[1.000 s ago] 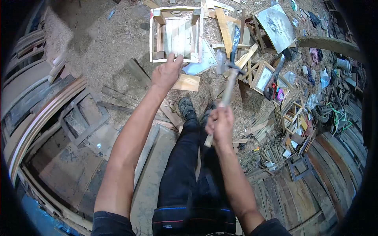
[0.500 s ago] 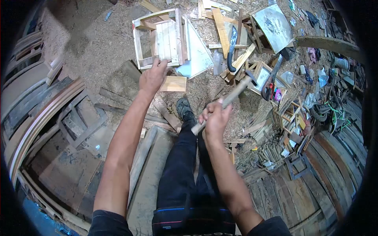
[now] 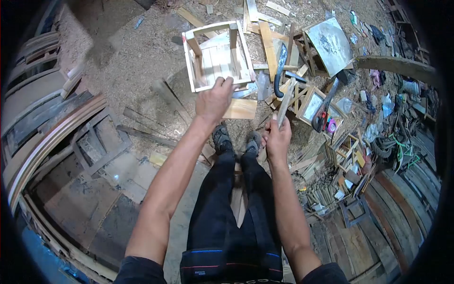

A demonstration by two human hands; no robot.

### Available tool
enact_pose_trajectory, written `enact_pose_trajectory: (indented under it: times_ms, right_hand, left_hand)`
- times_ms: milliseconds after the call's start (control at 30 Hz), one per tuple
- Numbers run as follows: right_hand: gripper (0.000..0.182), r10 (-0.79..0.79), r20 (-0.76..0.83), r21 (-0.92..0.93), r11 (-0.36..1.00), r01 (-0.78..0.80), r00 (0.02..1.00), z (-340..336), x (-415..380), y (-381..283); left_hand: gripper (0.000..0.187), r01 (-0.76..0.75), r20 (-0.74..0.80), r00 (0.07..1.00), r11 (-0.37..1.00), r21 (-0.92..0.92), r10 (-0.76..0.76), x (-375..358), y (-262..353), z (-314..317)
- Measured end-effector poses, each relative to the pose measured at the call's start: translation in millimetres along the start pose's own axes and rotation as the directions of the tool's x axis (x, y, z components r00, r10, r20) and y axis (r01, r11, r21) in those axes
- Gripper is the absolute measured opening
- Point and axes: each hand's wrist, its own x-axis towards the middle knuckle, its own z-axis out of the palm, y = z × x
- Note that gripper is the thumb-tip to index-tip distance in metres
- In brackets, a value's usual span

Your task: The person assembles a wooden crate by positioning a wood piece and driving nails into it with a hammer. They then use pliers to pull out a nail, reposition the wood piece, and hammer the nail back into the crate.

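My left hand is closed on the near rail of a small wooden stool-like frame, which has pale slats across its bottom and posts standing up at its corners. Just below that frame, a short light board lies near my feet. My right hand grips the wooden handle of a hammer, its dark head pointing away from me. Beyond the hammer, a large knife with a black handle lies on wood scraps.
A handsaw with a red-and-black handle and a pink tape measure lie to the right. Behind them stands a metal-topped wooden piece. Stacked planks and curved timbers flank me. Sawdust covers the floor.
The wooden frame has shifted right and turned, showing more of its inside; my left hand moved right with it. My right hand moved right, and the hammer now stands more upright in view.
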Motion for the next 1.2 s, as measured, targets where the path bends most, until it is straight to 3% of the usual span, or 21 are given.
enact_pose_trajectory:
  times_ms: [267,433,533,633,700,767,800,867,900,967,1100,1200]
  right_hand:
    - [0.023,-0.038,0.226,-0.149,0.986,0.073,0.973,-23,43,-14]
    - [0.024,0.02,0.281,-0.232,0.971,0.048,0.959,-59,46,-4]
    - [0.024,-0.169,0.241,-0.532,0.801,0.276,0.956,-83,40,-10]
    - [0.027,-0.286,0.265,-0.459,0.802,0.382,0.921,-106,36,-13]
    - [0.028,-0.33,0.278,-0.425,0.8,0.424,0.902,-113,38,-16]
    - [0.029,-0.19,0.262,-0.354,0.893,0.278,0.946,-124,48,-13]
    - [0.029,-0.197,0.26,-0.351,0.893,0.282,0.945,-126,51,-16]
    - [0.029,-0.17,0.213,-0.267,0.937,0.224,0.962,-129,59,-20]
    - [0.029,-0.192,0.213,-0.234,0.942,0.24,0.958,-128,64,-26]
    - [0.029,-0.158,0.194,-0.201,0.96,0.197,0.968,-129,67,-38]
    - [0.026,-0.118,0.191,-0.074,0.988,0.134,0.975,-135,77,-49]
    - [0.023,-0.066,0.241,-0.012,0.997,0.071,0.968,-145,84,-56]
  left_hand:
    - [0.027,0.245,0.0,0.969,0.966,-0.087,-0.246,-17,44,51]
    - [0.038,0.214,-0.135,0.961,0.957,-0.197,-0.243,-21,68,47]
    - [0.038,0.213,-0.218,0.943,0.96,-0.183,-0.251,-31,91,27]
    - [0.024,0.359,-0.192,0.883,0.879,-0.315,-0.429,-45,119,25]
    - [0.023,0.373,-0.201,0.87,0.868,-0.327,-0.45,-49,132,30]
    - [0.02,0.413,-0.19,0.836,0.817,-0.402,-0.515,-51,144,38]
    - [0.02,0.406,-0.193,0.838,0.82,-0.403,-0.51,-49,148,38]
    - [0.03,0.425,-0.001,0.881,0.794,-0.436,-0.472,-47,153,39]
    - [0.03,0.424,-0.002,0.882,0.795,-0.435,-0.471,-48,158,42]
    - [0.054,0.022,-0.06,0.997,0.969,-0.246,-0.038,-50,165,47]
    - [0.076,-0.041,0.032,0.998,0.961,-0.272,0.051,-41,165,44]
    - [0.076,-0.032,0.089,0.994,0.952,-0.306,0.063,-33,160,40]
